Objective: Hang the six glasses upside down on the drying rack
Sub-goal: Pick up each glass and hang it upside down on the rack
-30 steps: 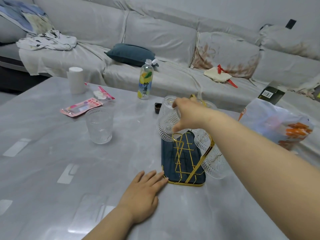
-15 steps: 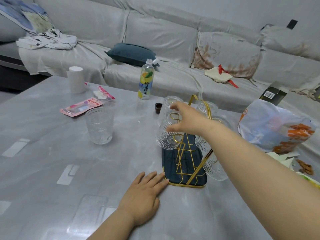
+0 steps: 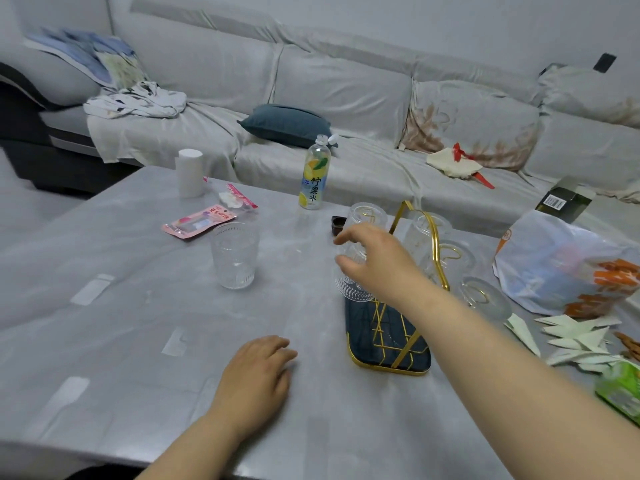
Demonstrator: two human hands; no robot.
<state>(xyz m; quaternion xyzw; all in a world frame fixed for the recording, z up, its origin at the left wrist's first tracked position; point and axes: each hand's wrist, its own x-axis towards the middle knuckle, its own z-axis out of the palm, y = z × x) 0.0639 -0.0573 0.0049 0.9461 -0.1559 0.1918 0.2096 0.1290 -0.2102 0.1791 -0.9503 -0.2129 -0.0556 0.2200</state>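
The drying rack [image 3: 388, 337], a dark tray with a gold wire frame, stands toward the right side of the desk [image 3: 121, 341], about midway between its near and far edges. Five glasses hang on it upside down. On its left side there is an upper glass [image 3: 367, 214] and a lower glass [image 3: 351, 287]. On its right side three glasses [image 3: 485, 299] step down toward the near edge.

The right hand [image 3: 379, 263] reaches in over the rack's left side, with thumb and fingers apart and loosely spread at the lower glass. I cannot tell whether the fingertips touch it, and they are not closed round it. The left hand [image 3: 256, 379] lies palm down on the desk near the near edge, left of the rack. Its fingers are relaxed and hold nothing.

The sixth glass [image 3: 235, 259] stands upright on the desk, well left of the rack, near the middle.

Along the far edge stand a lemon drink bottle [image 3: 315, 174] and a white roll [image 3: 189, 173], with a pink packet [image 3: 199, 223] just in front of the roll. A plastic bag [image 3: 561, 265] sits by the right edge, with folded paper pieces [image 3: 581, 341] nearer the camera.
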